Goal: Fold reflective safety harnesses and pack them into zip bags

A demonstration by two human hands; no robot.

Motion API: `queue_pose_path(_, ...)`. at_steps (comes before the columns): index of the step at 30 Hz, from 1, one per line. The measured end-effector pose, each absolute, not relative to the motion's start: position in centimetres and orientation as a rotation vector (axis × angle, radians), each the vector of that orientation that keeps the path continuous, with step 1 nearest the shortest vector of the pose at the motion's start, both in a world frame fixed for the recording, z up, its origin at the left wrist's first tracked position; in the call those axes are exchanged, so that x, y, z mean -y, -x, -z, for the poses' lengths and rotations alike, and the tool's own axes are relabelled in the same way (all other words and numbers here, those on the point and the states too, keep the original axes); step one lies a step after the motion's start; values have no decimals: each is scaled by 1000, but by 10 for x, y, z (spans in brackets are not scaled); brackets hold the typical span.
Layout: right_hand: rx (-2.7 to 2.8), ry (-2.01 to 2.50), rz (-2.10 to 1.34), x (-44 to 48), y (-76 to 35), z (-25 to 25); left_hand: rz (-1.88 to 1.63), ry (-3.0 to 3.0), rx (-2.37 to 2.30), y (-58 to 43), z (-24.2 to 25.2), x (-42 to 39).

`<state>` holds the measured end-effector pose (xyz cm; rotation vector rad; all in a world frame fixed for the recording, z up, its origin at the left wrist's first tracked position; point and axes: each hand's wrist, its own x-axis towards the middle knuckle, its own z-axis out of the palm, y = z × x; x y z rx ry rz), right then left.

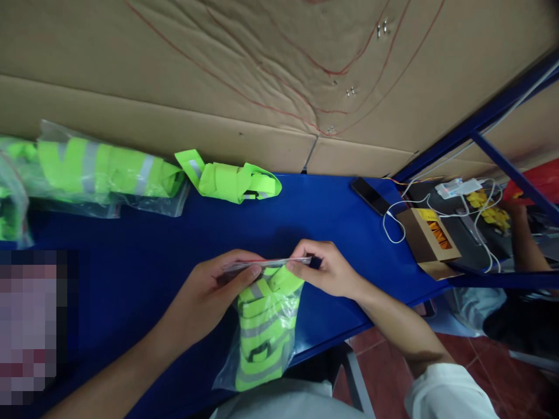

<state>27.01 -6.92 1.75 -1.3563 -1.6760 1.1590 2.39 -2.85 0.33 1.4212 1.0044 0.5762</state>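
A clear plastic bag (262,331) holding a folded neon-green reflective vest hangs over the near edge of the blue table (144,244). My left hand (209,297) pinches the left end of the bag's top strip, fingers closed on it. My right hand (327,269) pinches the right end of the same strip. The strip is stretched flat between the two hands.
A folded loose green vest (229,180) lies at the back of the table. Bagged vests (100,174) are piled at the far left. A black phone (370,195), white cables and a small cardboard box (430,235) sit at the right. Cardboard sheets (262,75) line the back.
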Motion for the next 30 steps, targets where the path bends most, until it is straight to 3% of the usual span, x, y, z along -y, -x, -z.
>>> queue_pose_path(30,1652,1308,-1302,70,-262,-9,-523,-1403,-997,-33,4,36)
